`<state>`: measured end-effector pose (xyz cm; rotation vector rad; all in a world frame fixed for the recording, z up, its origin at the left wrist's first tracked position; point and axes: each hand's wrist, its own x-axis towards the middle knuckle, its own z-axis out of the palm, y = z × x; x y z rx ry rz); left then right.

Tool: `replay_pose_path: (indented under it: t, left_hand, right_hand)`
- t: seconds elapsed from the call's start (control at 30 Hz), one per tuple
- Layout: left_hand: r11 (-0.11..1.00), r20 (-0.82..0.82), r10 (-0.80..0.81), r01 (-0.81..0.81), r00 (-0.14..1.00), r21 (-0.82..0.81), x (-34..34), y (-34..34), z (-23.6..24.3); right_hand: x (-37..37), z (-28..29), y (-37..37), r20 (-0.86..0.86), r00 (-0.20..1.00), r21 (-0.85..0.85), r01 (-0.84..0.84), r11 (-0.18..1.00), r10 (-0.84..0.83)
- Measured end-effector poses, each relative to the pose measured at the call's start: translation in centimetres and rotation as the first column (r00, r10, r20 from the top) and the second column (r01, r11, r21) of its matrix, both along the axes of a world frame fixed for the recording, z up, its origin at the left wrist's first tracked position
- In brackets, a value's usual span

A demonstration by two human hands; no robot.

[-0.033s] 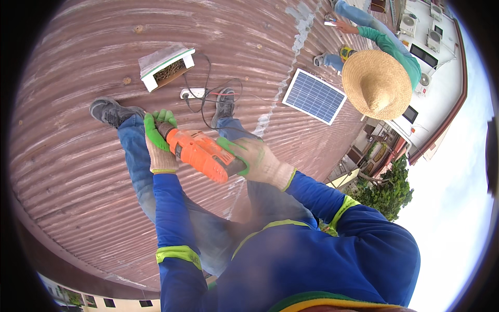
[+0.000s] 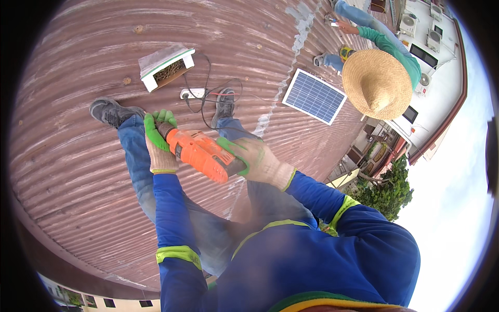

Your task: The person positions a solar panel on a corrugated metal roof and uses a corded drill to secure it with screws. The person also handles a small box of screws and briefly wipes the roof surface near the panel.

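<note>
An orange power drill (image 2: 200,155) is held in front of me over the roof, its chuck toward the left and its handle toward the right. At the front end, my left hand (image 2: 160,139), in a white glove with green palm and fingers, is closed around the dark chuck. My right hand (image 2: 264,162), in a matching glove, grips the dark handle; some of its fingers are hidden behind the drill. Whether a bit sits in the chuck I cannot make out clearly.
Beyond my boots, an open box (image 2: 165,66) of screw-like pieces stands near a white power strip (image 2: 193,93) with tangled black cords. A solar panel (image 2: 315,96) lies to the right on the corrugated roof (image 2: 78,171). Beside it is a co-worker in a straw hat (image 2: 377,83).
The co-worker's hand with a small white item has shifted slightly. My hands and the drill look the same.
</note>
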<state>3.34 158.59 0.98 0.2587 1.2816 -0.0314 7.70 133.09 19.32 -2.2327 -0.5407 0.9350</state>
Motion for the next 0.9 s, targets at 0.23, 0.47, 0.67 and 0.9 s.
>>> replay_pose_path:
  t: [0.23,0.47,0.67,0.9]
  left_hand:
    - [1.000,0.033,-0.003,0.004,0.999,-0.001,0.8,-0.2,-0.3]
    - [1.000,0.026,-0.012,0.012,1.000,0.019,1.0,-0.3,0.0]
    - [1.000,0.047,-0.013,0.013,0.999,-0.003,0.3,0.0,-0.9]
    - [0.999,0.064,-0.010,0.012,0.998,-0.043,0.1,0.4,-2.1]
  right_hand:
    - [0.6,-0.8,-0.2,0.024,1.000,0.004,0.001,1.000,-0.001]
    - [0.4,-1.0,-0.3,0.010,1.000,-0.012,-0.006,1.000,0.006]
    - [0.4,-1.2,-0.7,-0.015,1.000,-0.006,-0.011,1.000,0.010]
    - [0.6,-1.2,-1.2,-0.062,0.994,-0.065,-0.094,0.993,0.090]
